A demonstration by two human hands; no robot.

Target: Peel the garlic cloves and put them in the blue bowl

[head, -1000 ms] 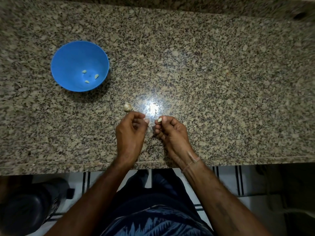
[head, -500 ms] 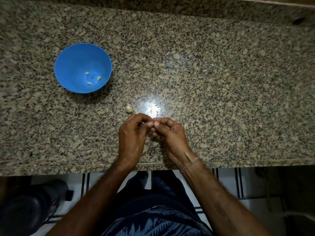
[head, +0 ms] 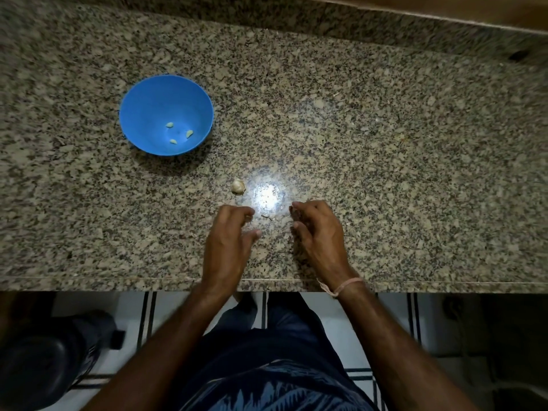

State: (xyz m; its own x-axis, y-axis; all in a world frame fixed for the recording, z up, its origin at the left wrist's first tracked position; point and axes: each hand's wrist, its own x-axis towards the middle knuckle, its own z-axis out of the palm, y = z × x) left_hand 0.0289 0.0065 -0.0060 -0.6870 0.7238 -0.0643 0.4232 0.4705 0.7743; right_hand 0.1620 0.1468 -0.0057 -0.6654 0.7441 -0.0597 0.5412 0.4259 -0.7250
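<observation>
A blue bowl (head: 139, 114) stands on the granite counter at the left, with three peeled garlic cloves (head: 169, 124) in its bottom. An unpeeled garlic piece (head: 238, 186) lies on the counter just beyond my left hand (head: 228, 241). That hand hovers over the counter with its fingers loosely spread and nothing in them. A hand's width to the right, my right hand (head: 318, 235) has its fingers curved downward, so what lies under them is hidden. A thin scrap of garlic skin (head: 268, 216) lies between the two hands.
The granite counter (head: 385, 173) runs wide to the right, with a raised back edge at the top. Its front edge (head: 89, 281) is near my wrists. A bright light reflection sits just past my hands. A dark object stands on the floor at lower left.
My hands were pressed together at the fingertips, working on a clove. They have drawn apart sideways, and a skin scrap now lies on the counter between them.
</observation>
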